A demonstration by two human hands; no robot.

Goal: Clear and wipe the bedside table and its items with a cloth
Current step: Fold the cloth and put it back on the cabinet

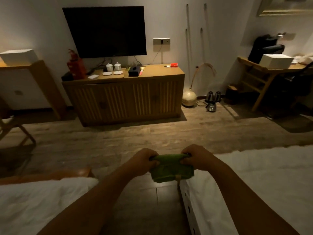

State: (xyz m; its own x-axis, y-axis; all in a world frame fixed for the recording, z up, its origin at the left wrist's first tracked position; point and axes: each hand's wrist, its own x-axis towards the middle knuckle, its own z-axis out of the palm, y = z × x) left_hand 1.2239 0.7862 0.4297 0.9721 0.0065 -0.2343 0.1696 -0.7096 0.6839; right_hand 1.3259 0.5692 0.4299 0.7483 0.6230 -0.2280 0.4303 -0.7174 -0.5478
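Note:
A folded green cloth (171,170) hangs in front of me, low in the middle of the view, over the floor gap between two beds. My left hand (144,160) grips its top left corner and my right hand (196,158) grips its top right corner, stretching the upper edge between them. The bedside table is not in view.
White beds lie at lower left (33,200) and lower right (262,184). Across the wooden floor stands a wooden TV cabinet (125,97) with cups, a tissue box and a fire extinguisher, under a wall TV (105,31). A round lamp (189,98) and kettles (212,100) sit on the floor; a desk (264,72) stands at right.

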